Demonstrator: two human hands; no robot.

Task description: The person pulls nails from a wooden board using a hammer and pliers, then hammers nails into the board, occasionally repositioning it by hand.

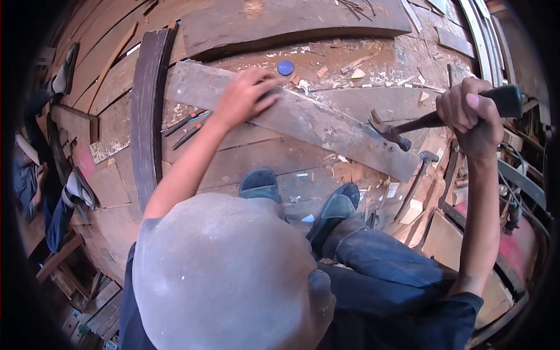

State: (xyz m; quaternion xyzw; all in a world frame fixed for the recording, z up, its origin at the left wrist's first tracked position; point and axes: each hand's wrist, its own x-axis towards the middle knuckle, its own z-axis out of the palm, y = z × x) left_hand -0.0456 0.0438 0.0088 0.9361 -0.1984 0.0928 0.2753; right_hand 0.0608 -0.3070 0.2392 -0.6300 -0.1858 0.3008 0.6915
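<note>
My right hand (471,119) is wrapped round the black handle of a claw hammer (421,123), held up at the right. The hammer's metal head hangs in front of the right part of a long grey wooden board (324,129). On the left part of that board lies my left hand (245,98), fingers apart, near its far edge. A blue round lid (285,67) sits just beyond my left fingers. Left of my left wrist, slim dark tools (189,125) rest on the floor.
A thick plank (291,26) lies across the far side, and a dark beam (148,111) stands left. Another hammer (415,182) rests at the right near wood scraps and cables (516,192). Another person's legs (61,216) show at far left. Wood chips litter the plank floor.
</note>
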